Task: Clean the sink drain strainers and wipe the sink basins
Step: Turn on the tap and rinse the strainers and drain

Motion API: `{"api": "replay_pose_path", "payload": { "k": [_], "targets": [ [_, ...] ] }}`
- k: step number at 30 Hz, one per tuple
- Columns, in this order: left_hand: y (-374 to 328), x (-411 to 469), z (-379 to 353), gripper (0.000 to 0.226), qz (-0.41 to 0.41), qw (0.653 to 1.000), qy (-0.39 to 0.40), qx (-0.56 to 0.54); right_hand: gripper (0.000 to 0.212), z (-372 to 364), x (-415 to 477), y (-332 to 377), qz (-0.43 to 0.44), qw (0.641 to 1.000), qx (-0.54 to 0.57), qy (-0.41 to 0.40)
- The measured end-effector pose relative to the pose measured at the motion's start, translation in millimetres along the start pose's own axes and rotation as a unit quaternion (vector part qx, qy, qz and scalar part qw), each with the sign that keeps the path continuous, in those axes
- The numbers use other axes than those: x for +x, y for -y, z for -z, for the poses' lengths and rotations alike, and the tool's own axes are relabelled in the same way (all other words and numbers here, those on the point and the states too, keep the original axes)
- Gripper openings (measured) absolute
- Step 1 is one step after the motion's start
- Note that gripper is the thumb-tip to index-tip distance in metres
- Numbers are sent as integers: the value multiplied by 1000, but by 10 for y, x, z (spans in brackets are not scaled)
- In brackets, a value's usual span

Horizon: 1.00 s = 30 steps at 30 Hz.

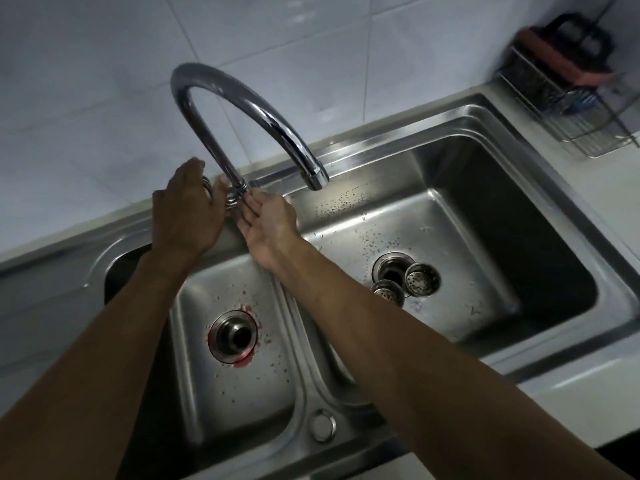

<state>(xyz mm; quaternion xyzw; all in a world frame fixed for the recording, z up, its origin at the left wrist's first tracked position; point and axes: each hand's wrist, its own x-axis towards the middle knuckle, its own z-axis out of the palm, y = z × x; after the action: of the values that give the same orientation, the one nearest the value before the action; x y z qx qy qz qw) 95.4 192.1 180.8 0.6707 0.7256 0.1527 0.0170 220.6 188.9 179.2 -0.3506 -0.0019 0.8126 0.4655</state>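
Note:
A stainless double sink fills the view. Two round perforated strainers point(422, 279) point(388, 292) lie loose on the floor of the right basin point(450, 237), beside its uncovered drain hole point(393, 270). The left basin point(235, 382) has an uncovered drain point(233, 336) ringed with red residue and specks. Both hands are at the base of the chrome gooseneck faucet point(242, 98). My left hand point(188, 216) curls over the left tap handle point(207, 184). My right hand point(268, 223) lies palm up with its fingers stretched against the faucet base. No water runs from the spout point(317, 178).
A wire rack point(575, 109) holding a red sponge and a dark-handled item stands on the counter at the back right. White wall tiles rise behind the sink. A round overflow cap point(322, 426) sits on the front divider. Droplets dot the right basin.

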Motion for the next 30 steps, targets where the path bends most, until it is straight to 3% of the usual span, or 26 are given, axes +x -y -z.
{"api": "replay_pose_path", "payload": {
  "k": [10,30],
  "targets": [
    [43,83,-188,69,-4,997,-9,79,42,27,26,10,-2,1000,-4,-18],
    [264,383,-410,82,22,993,-44,105,44,190,156,-102,29,999,-14,8]
  ]
}}
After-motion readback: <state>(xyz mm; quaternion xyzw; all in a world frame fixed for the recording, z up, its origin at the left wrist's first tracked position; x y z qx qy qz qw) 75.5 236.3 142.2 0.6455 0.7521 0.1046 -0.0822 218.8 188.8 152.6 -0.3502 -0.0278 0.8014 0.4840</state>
